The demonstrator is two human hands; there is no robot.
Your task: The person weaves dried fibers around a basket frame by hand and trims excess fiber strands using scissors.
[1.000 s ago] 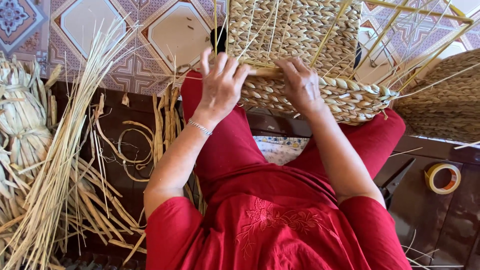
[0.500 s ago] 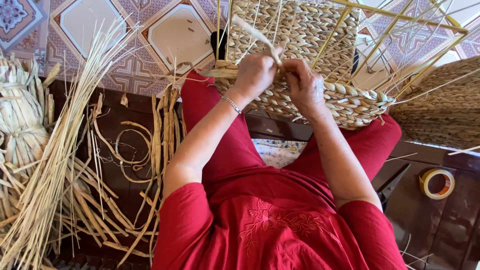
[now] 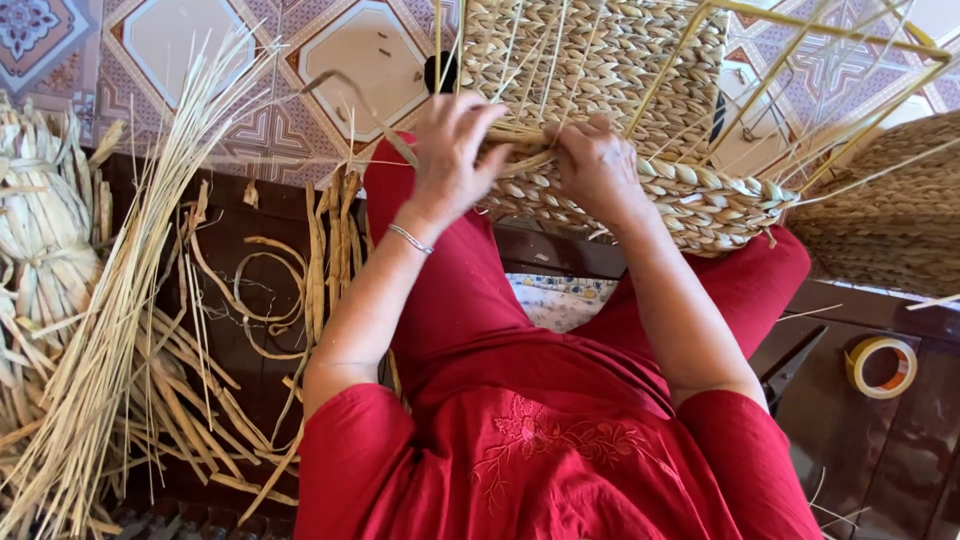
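Straw-coloured braid is wrapping the half-woven basket [image 3: 610,120], which is resting on the person's lap against red clothing, its rows running left to right. The left hand [image 3: 455,150] is pinching a loose fibre strand [image 3: 365,112] trailing up-left from its grip, while the right hand [image 3: 597,165] is pressing the braid beside it.

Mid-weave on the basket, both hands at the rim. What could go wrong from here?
1. The left hand pinches one dried strand that bends sharply away; it looks brittle and might snap or slip.
2. The basket rests tilted on the lap, steadied by the right hand; it could roll off.
3. Thin yellow frame rods stick out bare beside the hands and may poke or snag a sleeve.
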